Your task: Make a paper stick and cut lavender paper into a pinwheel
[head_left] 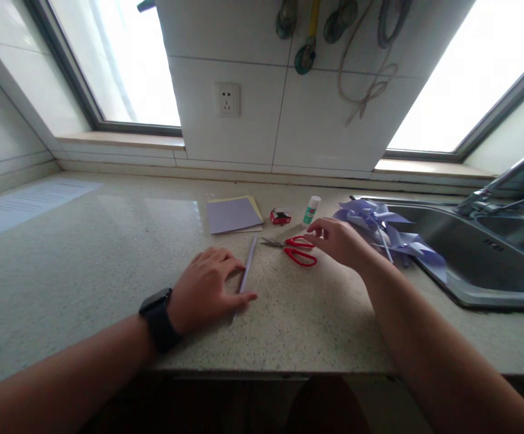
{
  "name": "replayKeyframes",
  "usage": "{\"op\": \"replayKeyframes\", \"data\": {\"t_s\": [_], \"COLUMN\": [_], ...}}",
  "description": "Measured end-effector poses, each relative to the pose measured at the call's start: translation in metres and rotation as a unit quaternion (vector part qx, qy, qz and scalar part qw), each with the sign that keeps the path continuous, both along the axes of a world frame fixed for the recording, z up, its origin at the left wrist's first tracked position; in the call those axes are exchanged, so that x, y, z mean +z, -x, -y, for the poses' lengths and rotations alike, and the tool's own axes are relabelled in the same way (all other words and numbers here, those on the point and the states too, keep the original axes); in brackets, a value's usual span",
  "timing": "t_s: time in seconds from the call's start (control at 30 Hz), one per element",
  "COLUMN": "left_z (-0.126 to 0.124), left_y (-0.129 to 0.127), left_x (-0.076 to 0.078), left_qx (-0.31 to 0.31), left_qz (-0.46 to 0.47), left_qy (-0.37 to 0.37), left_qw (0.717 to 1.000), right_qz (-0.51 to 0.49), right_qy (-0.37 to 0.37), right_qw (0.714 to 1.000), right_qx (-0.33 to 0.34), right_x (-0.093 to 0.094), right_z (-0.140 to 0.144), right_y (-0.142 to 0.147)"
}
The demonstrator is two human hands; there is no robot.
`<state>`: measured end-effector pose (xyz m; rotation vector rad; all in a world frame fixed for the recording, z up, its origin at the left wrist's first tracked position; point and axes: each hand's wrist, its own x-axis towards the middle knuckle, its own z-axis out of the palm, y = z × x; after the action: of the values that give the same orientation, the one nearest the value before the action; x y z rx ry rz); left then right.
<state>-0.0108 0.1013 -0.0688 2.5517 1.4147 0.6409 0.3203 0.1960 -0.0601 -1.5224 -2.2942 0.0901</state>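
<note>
My left hand [208,289] lies flat on the speckled counter, fingers pressing on a thin rolled lilac paper stick [248,265]. A dark watch is on that wrist. My right hand [338,240] hovers with spread fingers just right of the red-handled scissors [296,250], fingertips close to the handles; I cannot tell if they touch. Behind the right hand lies a pile of lilac paper pinwheels [379,226].
A stack of lilac and yellow paper sheets [232,214], a small red object [280,216] and a glue stick [311,210] sit further back. A steel sink [483,265] with a tap [501,181] is at the right. A printed sheet [27,205] lies far left.
</note>
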Motion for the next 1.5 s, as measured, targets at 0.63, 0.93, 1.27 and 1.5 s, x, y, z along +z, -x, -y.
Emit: {"op": "replayKeyframes", "data": {"t_s": [0.63, 0.93, 1.27, 1.5], "left_z": [-0.046, -0.047, -0.068, -0.092], "left_y": [0.042, 0.033, 0.060, 0.083], "left_x": [-0.014, -0.024, -0.027, -0.036], "left_qx": [0.065, 0.019, 0.172, 0.260], "left_qz": [-0.054, 0.004, 0.054, 0.106], "left_qy": [-0.106, -0.104, -0.068, -0.008], "left_qw": [0.991, 0.994, 0.981, 0.960], "right_qz": [0.030, 0.041, 0.069, 0.081], "right_qy": [0.109, 0.045, -0.008, -0.061], "right_qw": [0.993, 0.998, 0.984, 0.988], "right_qx": [0.024, -0.010, 0.163, 0.120], "right_x": [0.000, -0.003, -0.006, -0.014], "right_z": [-0.004, -0.009, 0.014, -0.003], "right_y": [-0.018, -0.015, 0.048, 0.054]}}
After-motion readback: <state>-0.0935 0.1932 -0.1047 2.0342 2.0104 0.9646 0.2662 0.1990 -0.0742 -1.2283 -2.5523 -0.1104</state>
